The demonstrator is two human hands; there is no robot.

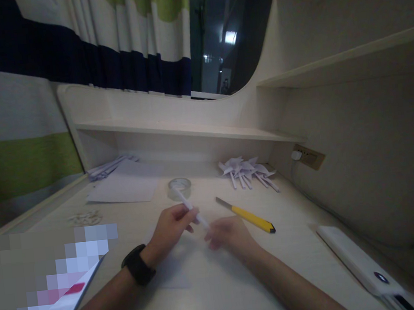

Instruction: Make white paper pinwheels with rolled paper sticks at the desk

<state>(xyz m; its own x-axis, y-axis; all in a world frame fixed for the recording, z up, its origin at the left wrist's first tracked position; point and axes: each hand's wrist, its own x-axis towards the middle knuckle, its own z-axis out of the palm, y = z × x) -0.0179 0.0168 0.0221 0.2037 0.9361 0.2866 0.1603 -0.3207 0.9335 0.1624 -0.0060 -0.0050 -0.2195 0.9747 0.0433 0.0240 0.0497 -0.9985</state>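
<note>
A thin white paper tube point(201, 219) slants between my two hands over the desk. My left hand point(173, 226), with a black watch on its wrist, pinches it near the middle. At its lower end, the fingers of my right hand point(230, 234) close round it, slightly blurred. The tube's upper end overlaps a roll of clear tape point(180, 187) in the view. Right of my hands lies a yellow utility knife point(252, 218) with its blade out. Partly covered by my left arm, a sheet of white paper point(173, 274) rests on the desk.
Several white paper pinwheels point(243, 168) lie at the back right. A paper sheet point(126, 183) and folded strips point(110, 167) are at the back left, near small pale pieces point(86, 218). A tablet point(65, 305), partly pixelated, lies left; a white device point(358, 257) lies right.
</note>
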